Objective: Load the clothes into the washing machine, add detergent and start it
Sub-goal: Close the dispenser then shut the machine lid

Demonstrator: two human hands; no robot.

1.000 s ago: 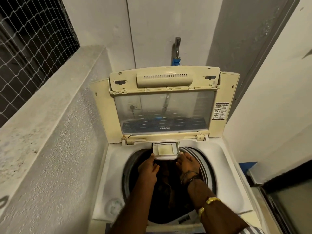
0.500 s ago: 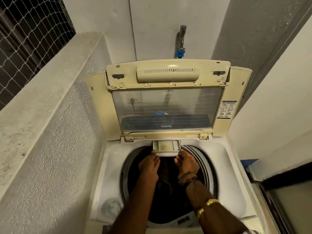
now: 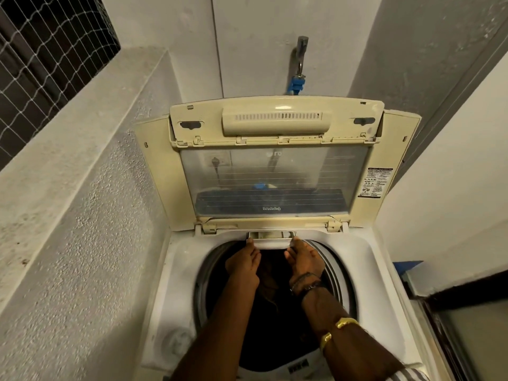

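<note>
A top-loading washing machine (image 3: 367,273) stands with its cream lid (image 3: 154,171) raised upright. At the back rim of the drum the small detergent drawer (image 3: 270,242) sits pushed almost fully into its slot. My left hand (image 3: 243,264) touches the drawer's left front corner with extended fingers. My right hand (image 3: 303,261) presses the drawer's right front corner the same way. Both forearms reach over the drum opening. Dark clothes (image 3: 270,287) lie in the drum between and below my wrists, mostly in shadow.
A wall tap with a blue hose connector (image 3: 296,84) sits behind the lid. A rough concrete ledge (image 3: 68,138) runs along the left under a netted window (image 3: 41,53). A white wall closes the right side, with a blue object (image 3: 406,266) and a dark-framed panel (image 3: 472,339) below it.
The detergent drawer has slid back from pulled out to nearly flush, with both hands following it toward the lid hinge. The view has shifted closer.
</note>
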